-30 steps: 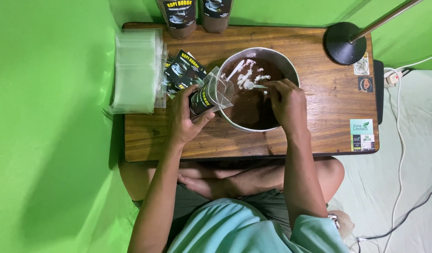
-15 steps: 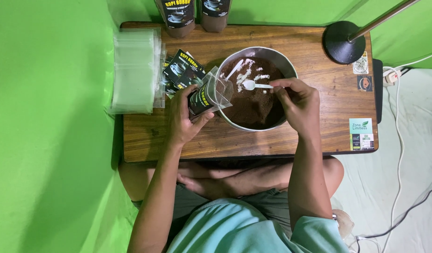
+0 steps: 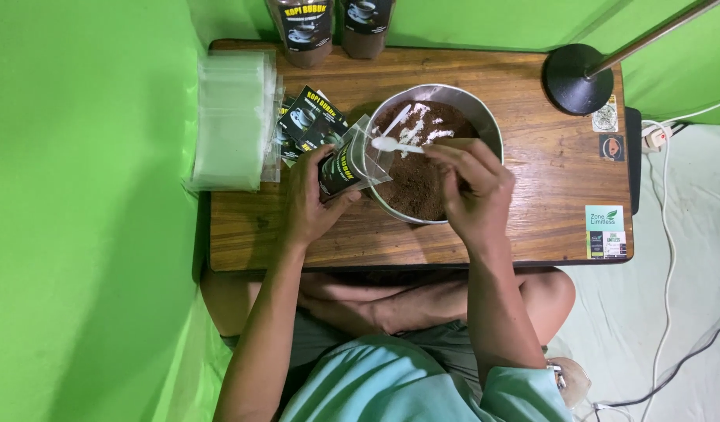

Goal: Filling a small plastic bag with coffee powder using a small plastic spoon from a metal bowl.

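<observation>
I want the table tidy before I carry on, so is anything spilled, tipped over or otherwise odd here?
Nothing stands out. The brown powder stays inside the metal bowl, with none visible on the wooden table. The left hand holds the small pouch open at the rim; the right hand holds the white spoon above it.

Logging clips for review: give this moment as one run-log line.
left hand: holds open pouch | right hand: holds white spoon at pouch mouth | bowl: brown powder

Two filled pouches (image 3: 332,27) cut off by the top edge — spoon (image 3: 399,145) handle hidden under fingers (image 3: 461,168)
</observation>
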